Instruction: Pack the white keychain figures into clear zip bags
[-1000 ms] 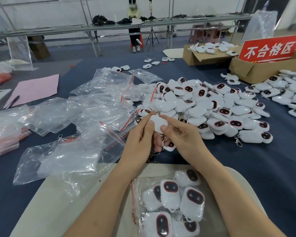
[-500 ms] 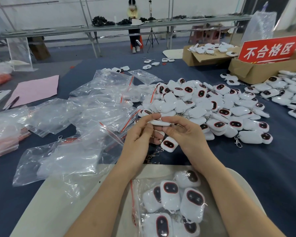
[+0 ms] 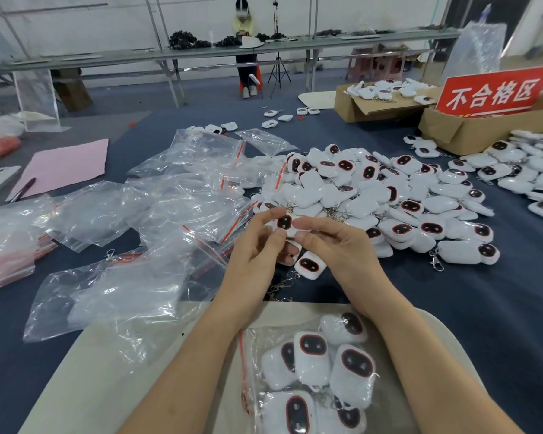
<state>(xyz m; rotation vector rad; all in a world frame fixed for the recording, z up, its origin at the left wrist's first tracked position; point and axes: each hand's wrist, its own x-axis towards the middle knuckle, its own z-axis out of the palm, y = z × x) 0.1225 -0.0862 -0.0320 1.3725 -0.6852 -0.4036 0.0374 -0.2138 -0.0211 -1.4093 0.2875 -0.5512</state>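
Two bare hands are meeting over the middle of a table (image 3: 483, 324) covered in dark blue cloth. The left hand (image 3: 257, 255) and the right hand (image 3: 336, 249) are both pinching one white keychain figure (image 3: 285, 222) between thumb and fingertips, one from each side. Its dark, red-rimmed face is turned up, and the other fingers of both hands are loosely curled. Just beneath the hands a second figure (image 3: 309, 265) is showing face up; whether it is being held or lying on the cloth cannot be told.

At the near edge, a filled zip bag (image 3: 257, 355) holding several figures is lying on a beige board (image 3: 107, 371) between the forearms. Empty clear zip bags (image 3: 157, 208) with red seal strips are spreading across the left half of the table. A big pile of loose figures (image 3: 373, 195) is lying right of centre, just beyond the hands, and more are lining the right edge.

Toward the far right corner, a cardboard box (image 3: 470, 133) is carrying a red sign (image 3: 492, 92) with white characters. Near the left edge, a pink sheet (image 3: 66, 161) is lying with a pen (image 3: 24, 189) beside it.
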